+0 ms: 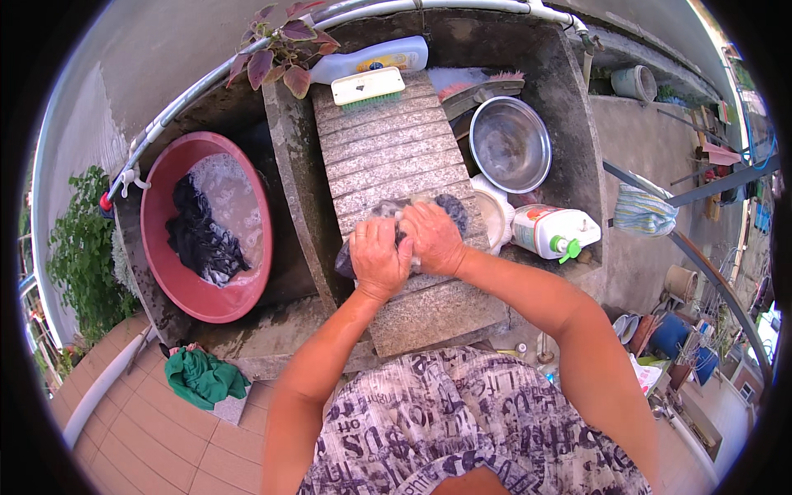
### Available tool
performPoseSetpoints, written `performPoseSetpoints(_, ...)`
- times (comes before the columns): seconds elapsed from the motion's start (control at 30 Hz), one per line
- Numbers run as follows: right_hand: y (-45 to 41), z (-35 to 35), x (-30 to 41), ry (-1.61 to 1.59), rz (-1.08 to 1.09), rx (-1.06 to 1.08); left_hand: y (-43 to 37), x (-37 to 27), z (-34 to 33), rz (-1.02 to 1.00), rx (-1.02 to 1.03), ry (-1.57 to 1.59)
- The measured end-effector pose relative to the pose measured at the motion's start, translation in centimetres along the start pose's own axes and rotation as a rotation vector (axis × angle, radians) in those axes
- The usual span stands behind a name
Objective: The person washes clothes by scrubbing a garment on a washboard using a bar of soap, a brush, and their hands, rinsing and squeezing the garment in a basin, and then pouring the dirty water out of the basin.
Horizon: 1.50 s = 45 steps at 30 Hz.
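My left hand (pixel 378 255) and my right hand (pixel 431 238) lie side by side on a dark, soapy wet cloth (pixel 451 213), both closed on it. The cloth is bunched on the lower part of a ridged stone washboard (pixel 390 145); much of it is hidden under my fingers. At the washboard's top lies a white scrub brush (pixel 367 86) with green bristles facing down toward me. Behind the brush a pale blue plastic bottle (pixel 377 59) rests on its side. To the left, a red plastic basin (pixel 148 235) holds sudsy water and a dark garment (pixel 201 229).
Right of the washboard are a metal bowl (pixel 510 145), a white container (pixel 493 216) and a detergent jug (pixel 554 232) with a green cap. A concrete divider (pixel 303 185) separates the two troughs. Green cloth (pixel 201 377) lies at the lower left. A pipe (pixel 185 102) runs along the back.
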State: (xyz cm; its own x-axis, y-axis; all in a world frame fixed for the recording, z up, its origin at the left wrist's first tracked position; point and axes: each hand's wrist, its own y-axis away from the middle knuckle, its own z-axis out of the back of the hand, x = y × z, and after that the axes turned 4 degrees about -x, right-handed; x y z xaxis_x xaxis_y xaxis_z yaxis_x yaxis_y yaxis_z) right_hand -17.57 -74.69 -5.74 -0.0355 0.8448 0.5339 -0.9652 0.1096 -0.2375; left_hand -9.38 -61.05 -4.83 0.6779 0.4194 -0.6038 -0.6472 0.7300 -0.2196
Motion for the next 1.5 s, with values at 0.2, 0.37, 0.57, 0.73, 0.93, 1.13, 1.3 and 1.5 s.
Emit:
performPoseSetpoints(0.2,-8.8,-1.0,-6.0,0.154,-0.245,0.315,-11.1,4.5,-3.3,0.196,0.195,-0.251)
performPoseSetpoints(0.37,-11.0,1.3,-10.5,-0.272,-0.424,0.440,-12.9,3.8,-3.1,0.388,0.163,-0.192)
performPoseSetpoints(0.57,-4.2,3.7,-2.1,-0.049,-0.179,0.245,-6.3,1.8,2.4,0.206,-0.069,0.418)
performPoseSetpoints(0.73,-0.4,0.2,3.6,0.095,-0.099,0.070,-1.2,1.4,1.1,0.065,0.085,-0.075)
performPoseSetpoints(0.93,-4.5,-2.1,-2.6,-0.059,0.005,0.128,-6.3,4.4,-0.4,0.131,0.260,-0.119)
performPoseSetpoints(1.13,-7.9,-1.8,-5.9,-0.260,-0.225,0.252,-11.6,5.9,-1.1,0.456,0.475,-0.163)
performPoseSetpoints(1.3,-8.6,0.2,-9.6,-0.360,-0.522,0.035,-11.7,1.6,-0.7,0.388,0.271,-0.031)
performPoseSetpoints(1.5,-2.4,1.8,0.4,0.153,-0.125,0.017,-4.2,3.5,0.8,0.229,0.134,0.056)
